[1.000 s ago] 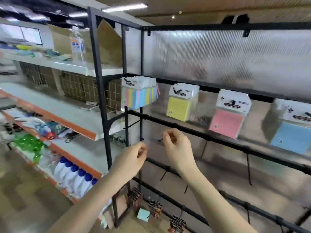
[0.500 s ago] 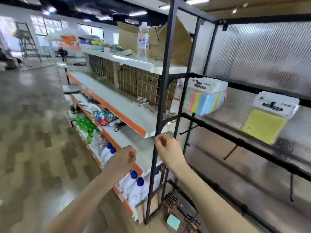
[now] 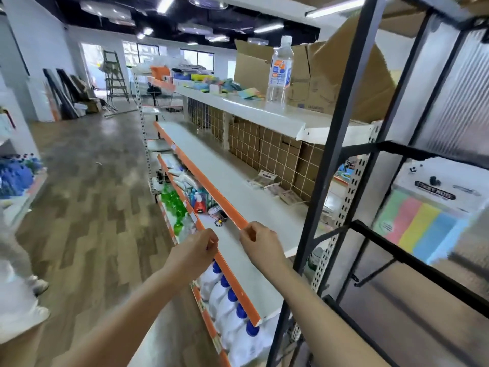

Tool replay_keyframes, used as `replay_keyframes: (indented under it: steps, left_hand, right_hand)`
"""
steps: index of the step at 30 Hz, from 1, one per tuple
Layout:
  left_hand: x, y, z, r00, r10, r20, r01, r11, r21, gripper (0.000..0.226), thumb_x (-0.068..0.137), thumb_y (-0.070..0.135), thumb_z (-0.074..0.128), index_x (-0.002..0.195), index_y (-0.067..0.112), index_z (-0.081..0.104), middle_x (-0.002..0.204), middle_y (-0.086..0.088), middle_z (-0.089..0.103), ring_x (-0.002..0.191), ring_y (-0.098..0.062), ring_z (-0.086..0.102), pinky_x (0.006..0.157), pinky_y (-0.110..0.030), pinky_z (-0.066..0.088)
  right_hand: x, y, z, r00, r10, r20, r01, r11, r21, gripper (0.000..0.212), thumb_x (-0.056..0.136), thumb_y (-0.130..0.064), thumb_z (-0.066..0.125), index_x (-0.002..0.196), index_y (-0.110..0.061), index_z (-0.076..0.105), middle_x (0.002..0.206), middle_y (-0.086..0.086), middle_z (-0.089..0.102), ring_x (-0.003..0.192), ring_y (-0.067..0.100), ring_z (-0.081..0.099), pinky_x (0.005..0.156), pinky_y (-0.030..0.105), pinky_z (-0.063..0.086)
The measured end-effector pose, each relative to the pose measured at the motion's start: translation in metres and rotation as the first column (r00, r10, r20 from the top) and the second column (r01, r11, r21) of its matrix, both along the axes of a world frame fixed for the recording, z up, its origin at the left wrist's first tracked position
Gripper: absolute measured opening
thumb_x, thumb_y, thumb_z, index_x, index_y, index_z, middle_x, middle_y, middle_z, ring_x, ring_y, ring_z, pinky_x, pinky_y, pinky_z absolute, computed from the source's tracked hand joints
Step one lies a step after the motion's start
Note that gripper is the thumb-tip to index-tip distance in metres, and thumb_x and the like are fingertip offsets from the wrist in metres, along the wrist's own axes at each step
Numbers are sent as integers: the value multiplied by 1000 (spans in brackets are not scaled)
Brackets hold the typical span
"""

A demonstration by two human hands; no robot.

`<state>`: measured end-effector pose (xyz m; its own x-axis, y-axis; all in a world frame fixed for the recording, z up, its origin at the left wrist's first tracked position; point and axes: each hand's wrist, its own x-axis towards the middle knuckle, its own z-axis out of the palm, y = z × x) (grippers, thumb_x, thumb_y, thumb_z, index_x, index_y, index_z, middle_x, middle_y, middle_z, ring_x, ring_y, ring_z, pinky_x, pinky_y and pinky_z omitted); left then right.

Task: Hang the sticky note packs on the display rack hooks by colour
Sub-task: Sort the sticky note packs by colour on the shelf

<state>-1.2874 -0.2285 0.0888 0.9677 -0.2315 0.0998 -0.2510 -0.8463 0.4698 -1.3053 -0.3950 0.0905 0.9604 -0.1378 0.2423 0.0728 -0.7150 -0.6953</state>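
Left hand (image 3: pixel 194 251): fingers curled into a loose fist, nothing visible inside it, raised in front of the orange shelf edge (image 3: pixel 201 178). Right hand (image 3: pixel 260 245): fingers likewise curled in, thumb against the forefinger as if pinching; whether anything small sits between them cannot be told. Both hands close together, not touching, held over the near end of the white middle shelf (image 3: pixel 238 186).

Below the hands, a row of white bottles with blue caps (image 3: pixel 232 298) on the lowest shelf. Farther along that shelf, green bottles (image 3: pixel 173 205) and a red-topped sprayer.

To the right, well apart from both hands, the black display rack (image 3: pixel 341 133) with its upright post and cross bars. On a hook near the right edge, a multicolour sticky note pack (image 3: pixel 420 226), striped green, pink, yellow and blue under a white header card. Under it, a bare black hook (image 3: pixel 373 272) jutting from the lower bar.

On the top shelf, a clear water bottle (image 3: pixel 280 72) upright beside an open cardboard box (image 3: pixel 312 75); beyond it, a loose heap of coloured sticky note packs (image 3: pixel 225 84), blurred. At the far left of the room, a stepladder (image 3: pixel 114 72) on the wooden floor (image 3: pixel 87 197).
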Motion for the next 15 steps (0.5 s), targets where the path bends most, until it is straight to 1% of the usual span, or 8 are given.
replay_keyframes:
  steps: [2, 5, 8, 11, 13, 15]
  left_hand:
    - [23, -3, 3, 1000, -5, 7, 5, 999, 34, 22, 98, 21, 41, 114, 22, 55, 112, 4, 61, 93, -15, 58, 79, -32, 51]
    - [53, -3, 0, 1000, 0, 25, -1, 999, 39, 23, 98, 20, 41, 117, 20, 55, 111, 2, 62, 87, -13, 59, 75, -29, 51]
    - [79, -1, -14, 1000, 8, 9, -8, 1000, 25, 24, 98, 24, 42, 118, 20, 55, 113, 2, 63, 94, -16, 62, 79, -33, 53]
    - [105, 3, -31, 1000, -19, -5, 19, 1000, 7, 24, 98, 26, 42, 117, 21, 55, 114, 2, 64, 97, -18, 62, 79, -34, 53]
    - [124, 8, -39, 999, -27, -18, 27, 1000, -8, 22, 98, 26, 42, 115, 21, 55, 110, 3, 65, 93, -17, 63, 75, -31, 52]
    - [147, 13, -45, 999, -45, -22, 45, 999, -25, 19, 97, 27, 42, 111, 25, 56, 106, 5, 66, 88, -15, 64, 76, -34, 54]
  right_hand:
    - [26, -3, -4, 1000, 1, -11, -1, 1000, 4, 13, 94, -29, 50, 82, -25, 53, 76, -11, 54, 73, 13, 54, 66, 26, 41]
    - [59, -4, -15, 1000, 5, -25, -6, 1000, -15, 14, 94, -31, 49, 84, -23, 55, 80, -8, 57, 77, 14, 57, 70, 28, 45]
    - [86, -2, -30, 998, -3, -61, 2, 1000, -21, 16, 94, -33, 47, 87, -22, 56, 82, -7, 58, 78, 14, 57, 73, 29, 46]
    - [110, 1, -43, 994, -5, -109, 1, 1000, -29, 17, 95, -34, 47, 87, -22, 54, 81, -8, 57, 76, 13, 56, 70, 28, 44]
    - [127, 5, -50, 990, -22, -140, 17, 999, -39, 19, 95, -38, 46, 85, -23, 53, 79, -9, 56, 74, 12, 56, 67, 28, 44]
    - [148, 10, -54, 984, -47, -169, 39, 998, -54, 20, 94, -40, 46, 85, -24, 54, 78, -10, 57, 74, 12, 57, 67, 28, 45]
